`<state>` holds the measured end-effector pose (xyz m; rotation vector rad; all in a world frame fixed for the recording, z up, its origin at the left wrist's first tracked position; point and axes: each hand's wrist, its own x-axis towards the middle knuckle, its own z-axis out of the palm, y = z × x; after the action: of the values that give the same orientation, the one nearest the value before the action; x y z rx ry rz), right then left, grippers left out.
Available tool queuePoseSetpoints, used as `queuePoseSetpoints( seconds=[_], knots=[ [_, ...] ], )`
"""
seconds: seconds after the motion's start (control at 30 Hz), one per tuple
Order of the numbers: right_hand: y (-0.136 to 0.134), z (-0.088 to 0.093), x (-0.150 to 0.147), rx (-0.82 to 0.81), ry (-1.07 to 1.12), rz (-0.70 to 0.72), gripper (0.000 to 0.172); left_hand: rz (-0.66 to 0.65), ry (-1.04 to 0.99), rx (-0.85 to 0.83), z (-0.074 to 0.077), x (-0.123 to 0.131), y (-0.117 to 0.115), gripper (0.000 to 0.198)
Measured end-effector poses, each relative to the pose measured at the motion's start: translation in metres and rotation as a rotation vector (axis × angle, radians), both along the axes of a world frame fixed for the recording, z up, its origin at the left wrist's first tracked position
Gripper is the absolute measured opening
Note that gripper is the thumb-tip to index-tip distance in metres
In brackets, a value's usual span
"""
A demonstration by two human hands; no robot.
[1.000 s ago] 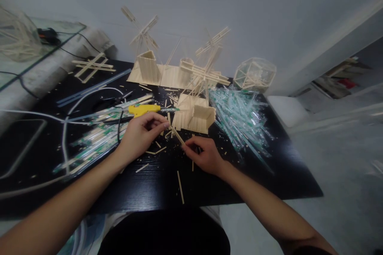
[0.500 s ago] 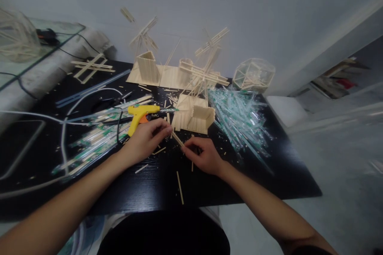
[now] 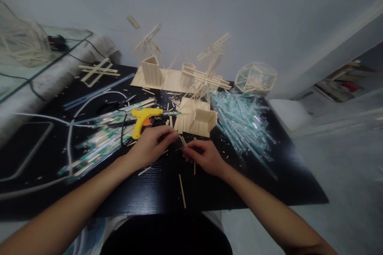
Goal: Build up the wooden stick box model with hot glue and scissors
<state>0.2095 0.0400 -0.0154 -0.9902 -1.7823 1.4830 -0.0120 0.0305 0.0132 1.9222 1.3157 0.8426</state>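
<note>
Both my hands meet over the middle of a black table (image 3: 239, 191). My left hand (image 3: 152, 146) and my right hand (image 3: 203, 155) each pinch an end of one short wooden stick (image 3: 182, 141), fingers closed on it. Just beyond them stands a small box-shaped model of wooden sticks (image 3: 197, 118). A yellow glue gun (image 3: 143, 116) lies just left of that model, behind my left hand. Loose stick pieces (image 3: 182, 185) lie scattered on the table around my hands.
A heap of clear plastic wrappers (image 3: 242, 121) lies at the right. Wrapped chopsticks (image 3: 98, 139) and white cables (image 3: 70, 143) lie at the left. Stick windmill models (image 3: 179, 69) stand at the back, beside a faceted stick frame (image 3: 254, 77). The floor (image 3: 338, 159) drops off to the right.
My left hand slid right along the stick towards my right hand, leaving the yellow glue gun uncovered behind it. The view shifted slightly.
</note>
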Motion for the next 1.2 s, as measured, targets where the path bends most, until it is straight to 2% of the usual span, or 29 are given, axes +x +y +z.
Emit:
queuePoseSetpoints(
  seconds=[0.07,0.17,0.27,0.33,0.4,0.47,0.6,0.83,1.0,1.1,1.2],
  knots=[
    [0.002,0.0,0.0,-0.051,0.031,-0.034,0.031,0.081,0.12,0.056,0.002,-0.005,0.003,0.035],
    [0.005,-0.001,-0.001,-0.118,0.06,-0.087,0.034,0.311,0.398,0.138,0.006,-0.018,0.008,0.034],
    [0.008,-0.002,-0.002,-0.174,0.09,-0.112,0.037,0.508,0.68,0.127,0.013,-0.037,0.013,0.035],
    [0.009,-0.004,-0.002,-0.188,0.119,-0.118,0.038,0.55,0.814,0.052,0.017,-0.05,0.016,0.043],
    [0.01,-0.005,-0.002,-0.191,0.133,-0.122,0.038,0.535,0.877,-0.049,0.019,-0.058,0.018,0.051],
    [0.01,-0.006,-0.002,-0.192,0.134,-0.127,0.037,0.492,0.905,-0.11,0.02,-0.061,0.019,0.056],
    [0.011,-0.007,-0.001,-0.186,0.137,-0.137,0.037,0.436,0.898,-0.114,0.022,-0.06,0.02,0.053],
    [0.011,-0.007,-0.001,-0.165,0.15,-0.135,0.037,0.65,0.761,-0.051,0.026,-0.075,0.026,0.052],
    [0.01,-0.007,-0.001,-0.162,0.159,-0.13,0.037,0.681,0.688,-0.063,0.015,-0.089,0.03,0.052],
    [0.01,-0.006,-0.001,-0.154,0.151,-0.135,0.037,0.669,0.778,-0.051,0.016,-0.088,0.03,0.055],
    [0.01,-0.006,-0.002,-0.162,0.152,-0.143,0.039,0.674,0.904,0.01,0.024,-0.078,0.028,0.05]
  ],
)
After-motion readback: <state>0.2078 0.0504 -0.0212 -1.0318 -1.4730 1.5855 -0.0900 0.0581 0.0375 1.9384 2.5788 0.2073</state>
